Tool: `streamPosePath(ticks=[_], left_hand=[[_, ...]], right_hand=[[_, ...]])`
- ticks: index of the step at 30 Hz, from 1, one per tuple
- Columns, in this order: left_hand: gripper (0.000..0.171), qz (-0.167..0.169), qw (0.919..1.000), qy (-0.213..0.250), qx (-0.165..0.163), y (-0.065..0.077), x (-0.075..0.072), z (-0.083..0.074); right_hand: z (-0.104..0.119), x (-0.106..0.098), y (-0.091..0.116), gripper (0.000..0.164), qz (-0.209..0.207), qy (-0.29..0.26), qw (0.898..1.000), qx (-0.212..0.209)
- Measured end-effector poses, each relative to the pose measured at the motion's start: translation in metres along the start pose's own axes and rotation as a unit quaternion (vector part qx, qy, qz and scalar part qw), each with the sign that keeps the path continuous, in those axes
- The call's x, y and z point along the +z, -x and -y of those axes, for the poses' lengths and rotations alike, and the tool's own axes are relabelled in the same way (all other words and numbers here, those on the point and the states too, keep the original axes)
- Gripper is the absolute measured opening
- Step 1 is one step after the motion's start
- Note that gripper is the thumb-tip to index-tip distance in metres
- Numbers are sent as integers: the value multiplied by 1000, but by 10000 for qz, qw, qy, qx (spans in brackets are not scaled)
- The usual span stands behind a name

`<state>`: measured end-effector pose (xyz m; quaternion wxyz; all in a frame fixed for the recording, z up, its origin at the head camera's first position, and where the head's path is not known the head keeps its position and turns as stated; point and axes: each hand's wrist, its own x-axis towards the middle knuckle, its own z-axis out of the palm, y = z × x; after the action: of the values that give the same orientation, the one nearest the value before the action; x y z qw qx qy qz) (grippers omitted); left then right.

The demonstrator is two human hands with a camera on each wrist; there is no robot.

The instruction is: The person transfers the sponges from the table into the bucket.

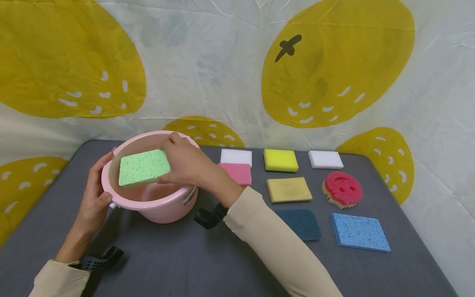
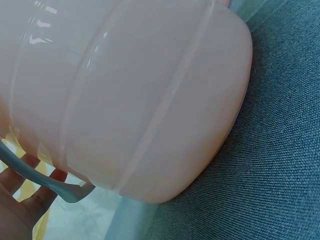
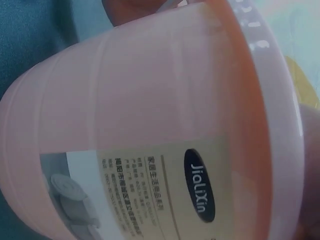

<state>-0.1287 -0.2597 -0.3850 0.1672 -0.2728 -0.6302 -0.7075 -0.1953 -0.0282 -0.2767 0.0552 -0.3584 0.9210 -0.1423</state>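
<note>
A pink plastic bucket (image 1: 167,212) stands at the left of the table. My left hand (image 1: 92,202) grips its rim on the left side, thumb in front and fingers along the outside. Over the bucket's mouth, my right hand (image 1: 187,163) pinches a light green sponge (image 1: 142,167) by its right end. In the left wrist view the bucket's smooth wall (image 2: 145,95) fills most of the picture, and fingers show by a grey handle (image 2: 45,180). The right wrist view shows the bucket's printed label (image 3: 195,185); the sponge is hidden there.
Right of the bucket lie several sponges: white (image 1: 236,157), pink (image 1: 237,173), yellow (image 1: 281,160), another white (image 1: 325,159), tan (image 1: 289,189), a round red one (image 1: 343,189), dark blue (image 1: 299,224) and bright blue (image 1: 360,232). A patterned cloth (image 1: 208,53) hangs behind the grey table (image 1: 167,264).
</note>
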Motion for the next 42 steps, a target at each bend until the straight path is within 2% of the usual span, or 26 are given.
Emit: streamPosePath(ticks=[12,16,23,37,42], left_hand=[[76,7,10000,-76,4,-1,0,0],[76,-2,10000,-74,55,0,0,0],[76,42,10000,-57,47,-1,1,0],[76,-21,10000,-46,-81,-1,2,-2],[76,-83,9996,-134,-225,-1,3,-4]], right_hand=[[4,1,-9,81,323,806,9961,-163],[6,2,-12,82,560,926,9941,-103],[10,2,-15,72,1057,1147,9878,8],[12,1,-15,78,1154,1101,9872,-12],[12,0,-13,77,1104,1148,9872,-41]])
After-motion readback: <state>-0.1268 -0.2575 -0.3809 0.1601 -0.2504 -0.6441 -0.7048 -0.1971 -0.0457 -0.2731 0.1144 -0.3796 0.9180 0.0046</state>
